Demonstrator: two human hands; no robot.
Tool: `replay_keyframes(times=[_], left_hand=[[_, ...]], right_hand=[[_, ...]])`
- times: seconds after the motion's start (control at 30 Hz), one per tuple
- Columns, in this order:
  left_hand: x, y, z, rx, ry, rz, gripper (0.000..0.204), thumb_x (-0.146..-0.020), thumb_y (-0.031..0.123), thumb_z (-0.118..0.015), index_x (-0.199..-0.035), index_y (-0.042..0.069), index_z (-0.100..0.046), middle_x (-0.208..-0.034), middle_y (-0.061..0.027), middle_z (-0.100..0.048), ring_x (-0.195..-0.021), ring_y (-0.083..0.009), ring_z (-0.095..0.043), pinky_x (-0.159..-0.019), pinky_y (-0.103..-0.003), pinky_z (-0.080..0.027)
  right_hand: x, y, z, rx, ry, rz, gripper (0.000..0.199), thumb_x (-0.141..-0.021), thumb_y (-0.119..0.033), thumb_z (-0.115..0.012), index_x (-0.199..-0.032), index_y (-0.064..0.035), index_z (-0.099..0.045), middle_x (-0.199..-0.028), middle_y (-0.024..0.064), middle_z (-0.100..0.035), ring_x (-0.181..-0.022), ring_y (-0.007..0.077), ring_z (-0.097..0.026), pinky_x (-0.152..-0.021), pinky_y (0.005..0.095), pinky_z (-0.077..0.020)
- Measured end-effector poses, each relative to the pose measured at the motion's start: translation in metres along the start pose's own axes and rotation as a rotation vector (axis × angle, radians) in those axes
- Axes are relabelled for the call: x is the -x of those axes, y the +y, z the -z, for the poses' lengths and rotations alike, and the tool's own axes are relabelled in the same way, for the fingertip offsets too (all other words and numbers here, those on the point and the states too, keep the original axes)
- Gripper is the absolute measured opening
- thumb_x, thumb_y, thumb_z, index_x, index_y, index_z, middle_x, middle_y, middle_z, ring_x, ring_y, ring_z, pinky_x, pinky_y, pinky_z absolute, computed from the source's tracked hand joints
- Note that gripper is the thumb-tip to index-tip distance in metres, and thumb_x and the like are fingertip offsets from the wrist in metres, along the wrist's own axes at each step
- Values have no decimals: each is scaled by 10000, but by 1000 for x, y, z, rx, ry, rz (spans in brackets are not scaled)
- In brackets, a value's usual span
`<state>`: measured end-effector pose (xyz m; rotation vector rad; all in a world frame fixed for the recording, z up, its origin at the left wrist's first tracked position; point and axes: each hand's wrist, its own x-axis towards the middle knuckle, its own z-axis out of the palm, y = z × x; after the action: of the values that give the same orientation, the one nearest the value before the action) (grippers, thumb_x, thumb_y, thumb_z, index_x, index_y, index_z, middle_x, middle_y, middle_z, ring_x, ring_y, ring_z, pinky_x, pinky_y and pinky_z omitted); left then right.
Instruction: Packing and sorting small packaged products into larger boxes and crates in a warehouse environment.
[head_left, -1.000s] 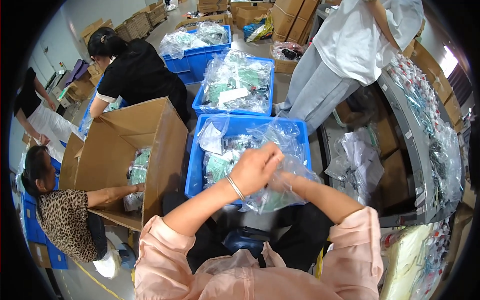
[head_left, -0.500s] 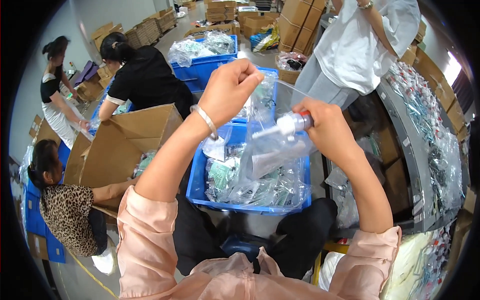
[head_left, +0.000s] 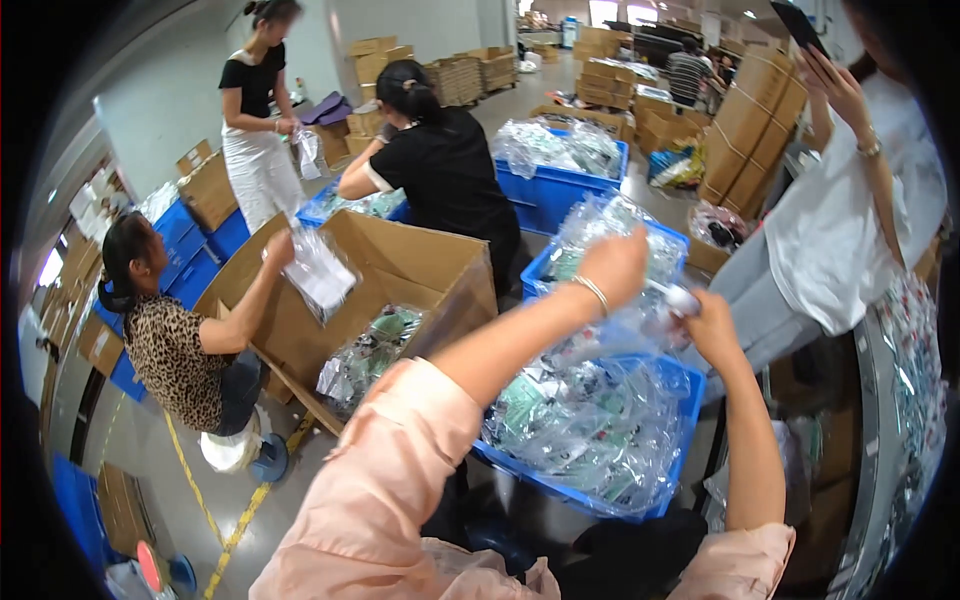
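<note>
My left hand is closed and blurred by motion, above the far side of the near blue crate. Clear plastic film hangs below it, apparently the bag it pinches. To its right, my right hand is wrapped round a small bottle with a white nozzle. The nozzle points left toward my left hand, and the bottle's body is mostly hidden by my fingers and blur. Under both hands stands the near blue crate, heaped with clear plastic bags that hold green and white contents.
A large open carton with bagged items stands left. A seated person in a leopard-print top holds a clear bag over it. More blue crates lie ahead, beside a person in black. At right, someone in white holds a phone.
My view has swung left, so the crates and carton appear further right. Both hands are lower, and the left one is blurred. The seated person has lifted a bag out of the carton.
</note>
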<state>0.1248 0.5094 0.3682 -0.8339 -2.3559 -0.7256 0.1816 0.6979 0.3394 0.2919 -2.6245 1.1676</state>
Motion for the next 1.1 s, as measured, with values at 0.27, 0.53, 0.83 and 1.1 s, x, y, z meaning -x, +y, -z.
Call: replay_keyframes(times=[0.27,0.53,0.83,1.1], left_hand=[[92,38,-124,431,-541,95,297,-801,200,-466,-1043,39,-410,-739,-184,-593,-691,-349,-589,-594,-453,-454],[83,-182,61,912,-328,367,215,-862,232,-458,-901,39,-544,-680,-53,-594,-554,-102,-571,-530,-254,-475],[309,-503,-13,-256,-1083,560,273,-709,217,-520,-752,-30,-627,-780,-211,-606,-736,-325,-598,-683,-390,-467],[523,-518,-141,364,-1663,904,346,-651,243,-663,-905,10,-624,-884,-161,-612,-742,-268,-603,-615,-381,-482]], right_hand=[[68,92,0,-172,83,-363,102,-790,-79,-561,-781,22,-550,-630,66,-573,-514,115,-561,-437,223,-457],[168,61,-64,-368,127,-538,282,-795,-198,-589,-875,70,-555,-649,109,-579,-465,164,-547,-428,244,-458],[196,4,-138,-354,-40,-963,267,-789,-80,-575,-971,102,-504,-853,185,-606,-687,224,-595,-620,317,-483],[191,-15,-166,-306,-191,-1110,206,-839,-73,-520,-959,88,-473,-773,150,-587,-645,208,-594,-593,282,-484]])
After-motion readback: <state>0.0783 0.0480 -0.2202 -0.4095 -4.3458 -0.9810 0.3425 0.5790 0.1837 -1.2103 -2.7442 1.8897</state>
